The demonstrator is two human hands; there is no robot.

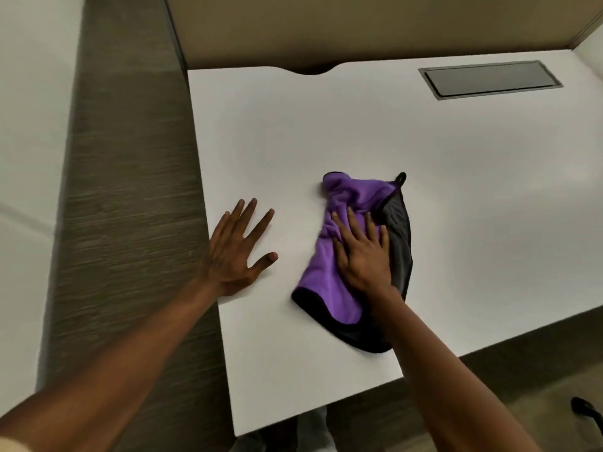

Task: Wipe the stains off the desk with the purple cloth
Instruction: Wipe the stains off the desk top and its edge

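— Hands first: how many, and doing what?

— Two, both bare. The right hand (363, 252) lies flat on the cloth (329, 275), fingers spread and straight, pressing down rather than clutching it. The left hand (235, 252) is flat too, palm down on the bare desk (326, 132), fingers fanned, holding nothing.

— Where is the left one exactly?

— Near the desk's left edge, its wrist crossing that edge. It sits beside the cloth, not touching it; a strip of white top shows between them.

— And the cloth?

— One cloth, purple on the upper face, dark grey on the underside, which shows where the right and near edges fold over. It is rumpled, lying toward the front middle of the desk. A small dark loop (401, 177) sticks out at its far right corner.

— Any stains?

— I cannot tell; the white top looks even, and the picture is a little blurred.

— Further out?

— One dark rectangular hatch (489, 79) set in the desk's far right part. One shallow curved notch (310, 71) in the far edge. A beige partition (359, 24) stands behind the desk, and grey carpet (124, 190) runs along its left.
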